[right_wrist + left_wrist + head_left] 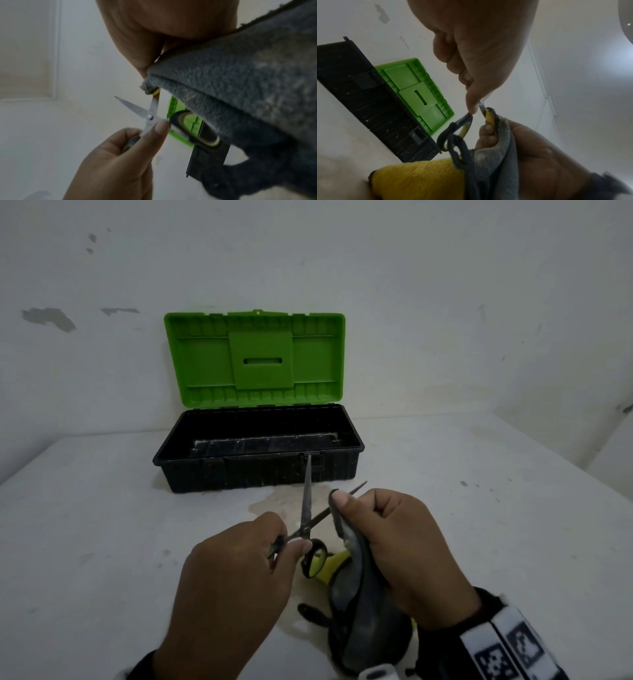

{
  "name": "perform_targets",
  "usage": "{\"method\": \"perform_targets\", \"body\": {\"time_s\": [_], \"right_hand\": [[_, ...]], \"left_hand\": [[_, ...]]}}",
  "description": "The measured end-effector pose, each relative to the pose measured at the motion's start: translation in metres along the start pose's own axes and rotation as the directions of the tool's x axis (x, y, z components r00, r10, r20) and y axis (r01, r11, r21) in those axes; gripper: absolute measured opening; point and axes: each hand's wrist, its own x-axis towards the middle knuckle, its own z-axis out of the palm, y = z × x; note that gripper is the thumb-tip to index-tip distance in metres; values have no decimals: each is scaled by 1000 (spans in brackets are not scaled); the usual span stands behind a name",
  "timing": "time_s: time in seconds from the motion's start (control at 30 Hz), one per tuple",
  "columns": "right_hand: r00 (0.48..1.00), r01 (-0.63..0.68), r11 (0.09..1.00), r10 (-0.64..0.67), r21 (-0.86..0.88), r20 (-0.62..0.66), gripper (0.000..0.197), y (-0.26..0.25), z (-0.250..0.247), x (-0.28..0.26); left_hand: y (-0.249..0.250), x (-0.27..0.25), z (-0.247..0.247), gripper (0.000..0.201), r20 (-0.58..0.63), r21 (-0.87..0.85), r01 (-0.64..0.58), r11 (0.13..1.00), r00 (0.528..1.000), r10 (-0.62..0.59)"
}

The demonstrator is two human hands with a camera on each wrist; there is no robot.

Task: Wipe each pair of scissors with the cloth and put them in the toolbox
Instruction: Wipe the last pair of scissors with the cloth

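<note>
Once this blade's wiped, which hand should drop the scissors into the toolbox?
Left. The left hand already grips the scissors by a handle, and the open toolbox lies straight ahead. The right hand is busy pinching the cloth around one blade.

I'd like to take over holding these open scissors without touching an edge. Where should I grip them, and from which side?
Probably the free black-and-yellow handle loop, reached from the near side, below the pivot. The open metal-bladed scissors point both tips away, toward the black toolbox. The left hand holds the other handle; the right hand wraps the grey-and-yellow cloth round one blade.
</note>
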Motion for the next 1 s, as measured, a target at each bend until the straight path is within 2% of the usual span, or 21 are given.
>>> {"method": "perform_targets", "body": {"time_s": [0.13, 0.3, 0.43, 0.5, 0.6, 0.67, 0.8, 0.9, 1.0], "right_hand": [[997, -10, 999, 13, 35, -71, 44, 0, -8, 9], [999, 29, 999, -28, -38, 15, 40, 1, 0, -1], [999, -3, 1000, 4, 27, -52, 44, 1, -9, 12], [995, 4, 998, 3, 69, -103, 45, 2, -15, 19], [989, 61, 995, -50, 84, -136, 44, 2, -25, 23], [990, 122, 992, -120, 23, -78, 40, 0, -27, 19], [964, 224, 974, -225, 19, 143, 27, -2, -21, 5], [946, 197, 980, -198, 31, 258, 24, 0, -14, 0], [944, 163, 987, -160, 14, 288, 22, 2, -5, -3]], "left_hand": [[-1, -2, 3, 25, 14, 1, 6, 1000, 1000, -6], [-1, -3, 3, 26, 14, 2, -14, 1000, 1000, 14], [-1, -4, 4, 26, 31, -26, 0, 1000, 1000, 1], [-2, -4, 3, 28, 38, -67, 62, 996, 998, -59], [-3, -2, 3, 35, 13, -214, 296, 931, 954, -300], [-5, 1, 1, 36, 92, -295, 410, 863, 911, -402], [-5, 4, -8, 37, 274, -448, 476, 757, 879, -390], [0, 5, -12, 37, 377, -510, 517, 688, 853, -362], [3, 6, -13, 34, 443, -547, 555, 627, 827, -346]]}}
